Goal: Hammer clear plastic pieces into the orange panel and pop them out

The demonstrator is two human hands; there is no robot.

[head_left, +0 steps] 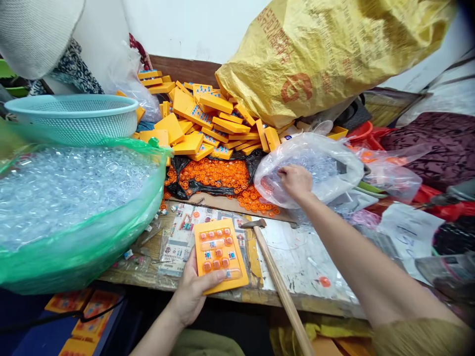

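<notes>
My left hand (193,287) grips a yellow keypad panel (237,269) by its lower left side, the thumb lying across its front. Rows of orange and clear keys cover most of its face, and a few positions show bare blue-and-white switches. My right hand (296,181) reaches into a white plastic bag (349,180) full of small clear plastic pieces (322,167). Its fingers are curled together over them; what they pinch, if anything, is too small to make out. Beside the panel, a hammer (276,277) with a wooden handle lies across the table edge.
A green bag (85,264) of clear pieces bulges at left, before a light-blue basket (74,116). Yellow panels (189,141) are heaped behind a black bag (198,190) of orange rings (222,174). A large yellow sack (334,54) leans above. More panels (98,309) sit low at left.
</notes>
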